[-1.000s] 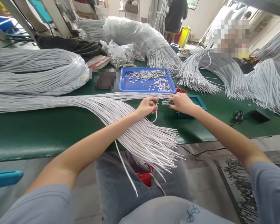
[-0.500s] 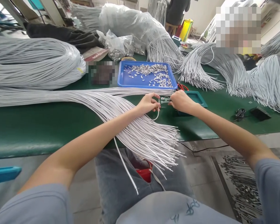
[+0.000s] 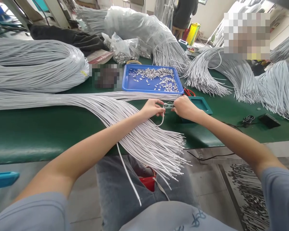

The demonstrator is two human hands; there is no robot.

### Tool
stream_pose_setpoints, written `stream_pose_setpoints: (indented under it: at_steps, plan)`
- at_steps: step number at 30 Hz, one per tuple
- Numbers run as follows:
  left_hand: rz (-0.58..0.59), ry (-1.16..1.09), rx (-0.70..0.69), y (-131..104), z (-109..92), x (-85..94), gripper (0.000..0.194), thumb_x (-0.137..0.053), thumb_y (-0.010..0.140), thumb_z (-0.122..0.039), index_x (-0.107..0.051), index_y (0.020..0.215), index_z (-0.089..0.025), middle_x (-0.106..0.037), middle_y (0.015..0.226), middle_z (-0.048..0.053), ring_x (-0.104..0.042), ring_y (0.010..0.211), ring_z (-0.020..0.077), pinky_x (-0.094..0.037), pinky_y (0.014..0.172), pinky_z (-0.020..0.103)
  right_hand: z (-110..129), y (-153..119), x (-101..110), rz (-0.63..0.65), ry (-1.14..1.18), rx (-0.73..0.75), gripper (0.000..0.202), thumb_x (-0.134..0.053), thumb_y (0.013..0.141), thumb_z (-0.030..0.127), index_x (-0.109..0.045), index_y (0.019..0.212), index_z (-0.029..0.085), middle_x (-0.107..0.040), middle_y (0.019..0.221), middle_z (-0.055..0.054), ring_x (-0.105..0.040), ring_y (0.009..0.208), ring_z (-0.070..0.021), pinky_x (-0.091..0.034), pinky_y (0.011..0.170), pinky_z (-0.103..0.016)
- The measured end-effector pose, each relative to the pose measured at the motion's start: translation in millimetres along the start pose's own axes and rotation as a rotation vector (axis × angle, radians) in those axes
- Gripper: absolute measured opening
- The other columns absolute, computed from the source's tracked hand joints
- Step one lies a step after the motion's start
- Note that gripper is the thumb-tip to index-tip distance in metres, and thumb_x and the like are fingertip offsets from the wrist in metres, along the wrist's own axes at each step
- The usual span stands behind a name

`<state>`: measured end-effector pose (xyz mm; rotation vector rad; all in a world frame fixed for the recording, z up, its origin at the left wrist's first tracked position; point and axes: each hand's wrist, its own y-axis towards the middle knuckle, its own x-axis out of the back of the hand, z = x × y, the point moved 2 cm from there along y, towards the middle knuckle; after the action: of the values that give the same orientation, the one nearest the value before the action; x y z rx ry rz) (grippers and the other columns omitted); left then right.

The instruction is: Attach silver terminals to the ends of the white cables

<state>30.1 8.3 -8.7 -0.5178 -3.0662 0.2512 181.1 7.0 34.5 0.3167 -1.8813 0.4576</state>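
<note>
My left hand (image 3: pixel 153 108) is closed on the end of one white cable (image 3: pixel 162 120), which loops down below the fingers. Opposite it, my right hand (image 3: pixel 186 107) is wrapped around small metal pliers (image 3: pixel 169 106). The jaws point left and reach the cable end at my left fingertips; whether they grip it is too small to tell. Under my left forearm a fanned bundle of white cables (image 3: pixel 144 141) lies across the table, its cut ends overhanging the front edge. Just beyond my hands sits a blue tray (image 3: pixel 149 88) with many small metal pieces (image 3: pixel 156 73).
A teal box (image 3: pixel 202 104) stands beside my right hand, with red-handled tool parts (image 3: pixel 189 92) behind it. Large grey cable coils (image 3: pixel 38 67) lie left; more cable bundles (image 3: pixel 207 73) are at right. A black adapter (image 3: pixel 269 120) rests on the green table (image 3: pixel 38 134).
The pliers and my right hand have moved slightly left, closer to my left fingertips. My left hand keeps its hold on the cable. The whole view has shifted a little.
</note>
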Motion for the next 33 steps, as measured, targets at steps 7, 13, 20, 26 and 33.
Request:
stream_pose_setpoints:
  at_steps: [7,13,20,26,33]
  plan:
    - [0.009,-0.033,0.024,1,2,2.4,0.019,-0.068,0.075,-0.001,-0.056,0.088,-0.008,-0.067,0.053,0.004,-0.062,0.045,0.0104,-0.039,0.042,0.016,2,-1,-1,-0.019,0.029,0.002,0.030,-0.050,0.089,0.023,-0.073,0.091,0.004,-0.072,0.091,-0.024,-0.067,0.097,-0.0336,-0.039,0.085,-0.040]
    - [-0.034,-0.054,0.025,1,0,5.1,0.024,-0.075,0.069,-0.002,-0.059,0.086,-0.007,-0.067,0.052,0.005,-0.056,0.039,0.0078,-0.039,0.040,0.015,-10,-1,1,-0.090,0.193,0.021,0.036,-0.047,0.094,0.036,-0.072,0.097,0.010,-0.068,0.113,-0.018,-0.055,0.117,-0.0313,-0.036,0.101,-0.047]
    - [0.000,-0.028,0.010,0,0,6.8,0.030,-0.080,0.066,-0.008,-0.060,0.089,-0.008,-0.069,0.055,0.005,-0.061,0.045,0.0098,-0.042,0.041,0.014,-33,4,-11,-0.110,0.320,-0.149,0.042,-0.030,0.099,0.027,-0.064,0.119,0.015,-0.064,0.127,-0.014,-0.055,0.117,-0.0271,-0.039,0.098,-0.041]
    - [-0.017,-0.026,0.016,0,2,7.8,0.025,-0.074,0.073,-0.007,-0.058,0.092,-0.008,-0.069,0.057,0.006,-0.062,0.047,0.0101,-0.042,0.043,0.015,-46,3,-14,-0.171,0.368,-0.171,0.040,-0.032,0.097,0.024,-0.067,0.112,0.014,-0.069,0.119,-0.014,-0.060,0.111,-0.0265,-0.043,0.094,-0.038]
    - [0.034,-0.154,-0.026,-2,1,9.6,0.047,-0.081,0.064,-0.016,-0.059,0.106,-0.011,-0.070,0.064,0.001,-0.064,0.054,0.0103,-0.044,0.049,0.017,-3,-15,-15,-0.868,0.763,-0.006,0.030,-0.038,0.093,0.020,-0.066,0.099,0.019,-0.070,0.095,-0.009,-0.064,0.088,-0.0182,-0.052,0.076,-0.031]
